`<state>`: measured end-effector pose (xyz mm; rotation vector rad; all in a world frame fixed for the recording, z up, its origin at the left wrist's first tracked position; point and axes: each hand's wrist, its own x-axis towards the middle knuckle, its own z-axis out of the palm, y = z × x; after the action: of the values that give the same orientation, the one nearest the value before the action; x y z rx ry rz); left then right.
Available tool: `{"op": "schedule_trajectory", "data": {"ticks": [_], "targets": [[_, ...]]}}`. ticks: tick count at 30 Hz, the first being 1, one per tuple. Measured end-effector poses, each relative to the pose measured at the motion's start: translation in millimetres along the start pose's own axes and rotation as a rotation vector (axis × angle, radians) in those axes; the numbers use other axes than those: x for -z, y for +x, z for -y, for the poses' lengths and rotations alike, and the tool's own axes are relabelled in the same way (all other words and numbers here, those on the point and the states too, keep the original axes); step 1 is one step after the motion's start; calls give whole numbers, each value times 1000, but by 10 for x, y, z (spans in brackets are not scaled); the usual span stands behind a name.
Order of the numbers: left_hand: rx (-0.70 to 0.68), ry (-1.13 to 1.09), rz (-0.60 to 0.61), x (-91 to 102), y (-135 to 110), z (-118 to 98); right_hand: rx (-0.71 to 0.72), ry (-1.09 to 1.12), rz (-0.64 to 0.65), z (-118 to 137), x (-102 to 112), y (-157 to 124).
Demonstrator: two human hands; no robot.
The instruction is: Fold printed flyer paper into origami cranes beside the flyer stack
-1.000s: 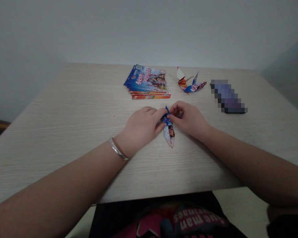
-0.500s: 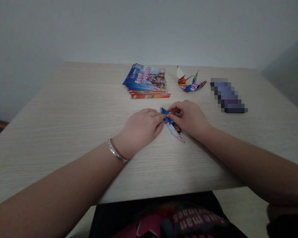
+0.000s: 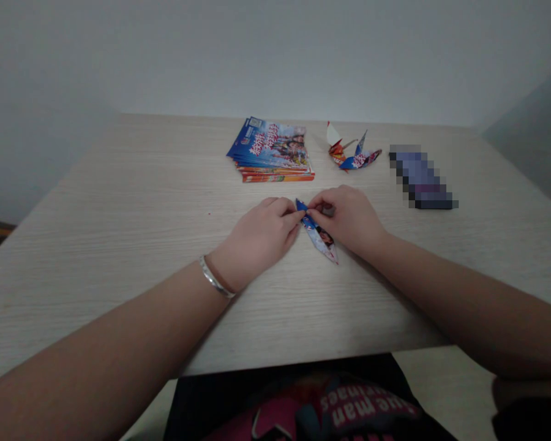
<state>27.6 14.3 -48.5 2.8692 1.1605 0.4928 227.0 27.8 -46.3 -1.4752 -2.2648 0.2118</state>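
A narrow strip of folded printed paper (image 3: 320, 236), blue at its far end and pale with a dark picture nearer me, lies slantwise on the table. My left hand (image 3: 269, 229), with a silver bangle at the wrist, grips its left edge near the blue end. From the other side my right hand (image 3: 349, 214) pinches the same part between thumb and forefinger. The fingertips of both hands almost meet and hide a bit of the paper. Its pointed near end sticks out free toward me.
Beyond my hands lies a fanned stack of printed leaflets (image 3: 270, 147). Right of it stand folded paper cranes (image 3: 356, 160), orange and blue. A pixelated phone (image 3: 422, 177) rests farther right. The pale wooden table (image 3: 119, 202) meets a wall at the back.
The folded paper looks narrower and flatter at its blue end, and its near tip has shifted slightly left. Both hands have barely moved, still holding it.
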Motion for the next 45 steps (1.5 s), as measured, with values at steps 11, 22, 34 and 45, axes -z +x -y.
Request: {"op": "schedule_trajectory", "data": {"ticks": [11, 22, 34, 45], "targets": [[44, -9, 28, 67, 36, -62, 28, 7, -11, 20, 12, -10], [143, 13, 15, 72, 34, -43, 187, 175, -19, -131, -21, -2], [175, -5, -2, 6, 39, -16, 272, 86, -7, -229, -89, 3], [225, -135, 2, 32, 35, -13, 298, 219, 23, -277, -38, -3]]}}
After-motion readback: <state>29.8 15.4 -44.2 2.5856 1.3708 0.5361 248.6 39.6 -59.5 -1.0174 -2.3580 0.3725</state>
